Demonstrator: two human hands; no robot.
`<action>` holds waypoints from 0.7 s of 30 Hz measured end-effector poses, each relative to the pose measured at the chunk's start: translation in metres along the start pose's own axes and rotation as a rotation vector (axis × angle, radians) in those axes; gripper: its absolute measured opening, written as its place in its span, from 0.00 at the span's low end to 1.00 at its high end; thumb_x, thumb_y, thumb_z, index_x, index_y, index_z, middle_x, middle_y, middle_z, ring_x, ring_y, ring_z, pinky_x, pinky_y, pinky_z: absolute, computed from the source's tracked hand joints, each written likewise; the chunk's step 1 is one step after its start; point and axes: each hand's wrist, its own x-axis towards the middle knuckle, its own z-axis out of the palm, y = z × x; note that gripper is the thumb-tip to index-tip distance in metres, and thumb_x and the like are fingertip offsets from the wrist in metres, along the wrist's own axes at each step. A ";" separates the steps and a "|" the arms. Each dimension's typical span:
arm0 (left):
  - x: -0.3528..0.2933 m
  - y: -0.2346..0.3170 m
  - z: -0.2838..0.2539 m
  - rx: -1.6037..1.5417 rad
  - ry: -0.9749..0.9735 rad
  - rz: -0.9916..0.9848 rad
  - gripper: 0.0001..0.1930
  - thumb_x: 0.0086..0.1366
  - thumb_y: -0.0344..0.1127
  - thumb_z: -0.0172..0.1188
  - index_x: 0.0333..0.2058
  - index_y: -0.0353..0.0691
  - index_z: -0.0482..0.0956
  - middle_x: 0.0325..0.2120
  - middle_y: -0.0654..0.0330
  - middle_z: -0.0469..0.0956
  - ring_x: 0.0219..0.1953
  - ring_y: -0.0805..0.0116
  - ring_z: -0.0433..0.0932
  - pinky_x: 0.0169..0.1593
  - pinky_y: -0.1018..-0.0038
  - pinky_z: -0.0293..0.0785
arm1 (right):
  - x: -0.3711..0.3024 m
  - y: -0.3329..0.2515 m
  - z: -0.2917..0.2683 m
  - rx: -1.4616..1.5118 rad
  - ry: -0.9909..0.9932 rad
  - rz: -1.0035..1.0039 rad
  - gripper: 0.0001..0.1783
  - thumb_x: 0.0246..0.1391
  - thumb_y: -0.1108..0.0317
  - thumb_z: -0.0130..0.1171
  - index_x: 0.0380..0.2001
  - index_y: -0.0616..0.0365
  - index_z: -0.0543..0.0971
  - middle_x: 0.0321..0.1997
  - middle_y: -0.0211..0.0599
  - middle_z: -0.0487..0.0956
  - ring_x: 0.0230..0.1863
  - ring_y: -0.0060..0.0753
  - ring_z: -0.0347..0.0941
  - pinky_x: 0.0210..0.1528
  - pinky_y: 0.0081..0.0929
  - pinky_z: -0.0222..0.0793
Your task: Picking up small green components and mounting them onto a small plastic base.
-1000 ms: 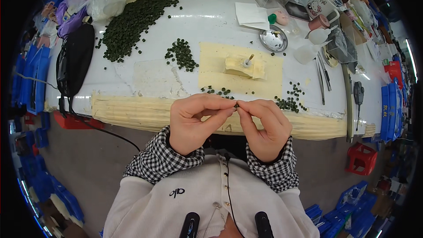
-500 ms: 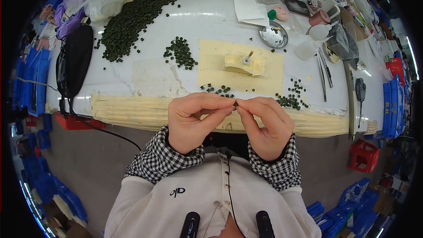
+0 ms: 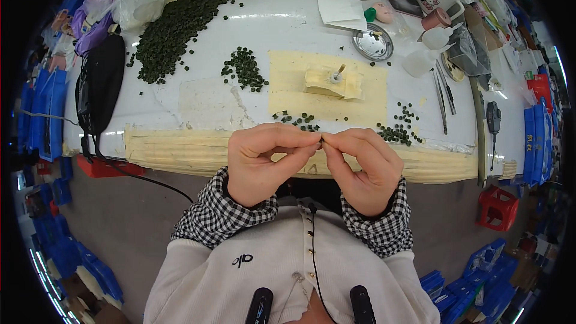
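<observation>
My left hand [image 3: 264, 165] and my right hand [image 3: 366, 168] meet at the near edge of the table, thumb and forefinger of each pinched together. Between the fingertips is a small dark green piece [image 3: 321, 140], mostly covered. Just beyond my left fingers lie several small dark green pieces [image 3: 297, 121]; another loose group [image 3: 399, 134] lies beyond my right hand. Farther off, a yellow block [image 3: 330, 84] with a short upright peg [image 3: 341, 70] stands on a yellow sheet [image 3: 285, 63].
A large heap of dark green pieces [image 3: 174, 33] and a smaller pile [image 3: 244, 69] lie at left, near a black pouch [image 3: 107, 84]. At right are a round metal dish [image 3: 373, 48], tweezers [image 3: 440, 102] and a squeeze bottle [image 3: 418, 63]. Yellow tape [image 3: 174, 150] covers the table edge.
The view has shifted slightly. My right hand has moved a little to the right, its fingertips still meeting the left hand's around the small piece.
</observation>
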 end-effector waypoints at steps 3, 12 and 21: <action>-0.001 0.000 0.000 -0.016 0.007 -0.011 0.09 0.56 0.16 0.60 0.37 0.30 0.82 0.34 0.51 0.81 0.37 0.68 0.82 0.43 0.77 0.79 | 0.000 -0.001 0.000 0.005 0.002 0.011 0.11 0.44 0.82 0.64 0.35 0.65 0.80 0.31 0.40 0.79 0.29 0.34 0.77 0.30 0.23 0.74; 0.000 0.001 0.006 -0.316 0.023 -0.195 0.08 0.60 0.17 0.58 0.40 0.24 0.78 0.35 0.49 0.81 0.39 0.67 0.82 0.45 0.77 0.79 | -0.004 0.009 -0.001 0.277 0.010 0.174 0.10 0.47 0.83 0.63 0.35 0.66 0.80 0.32 0.40 0.78 0.31 0.28 0.75 0.33 0.20 0.71; 0.001 0.005 0.007 -0.375 -0.009 -0.285 0.08 0.61 0.18 0.57 0.40 0.24 0.78 0.36 0.48 0.81 0.38 0.68 0.82 0.45 0.78 0.79 | -0.013 0.020 0.005 0.653 0.001 0.319 0.10 0.49 0.85 0.59 0.36 0.67 0.80 0.35 0.38 0.75 0.36 0.26 0.73 0.39 0.21 0.70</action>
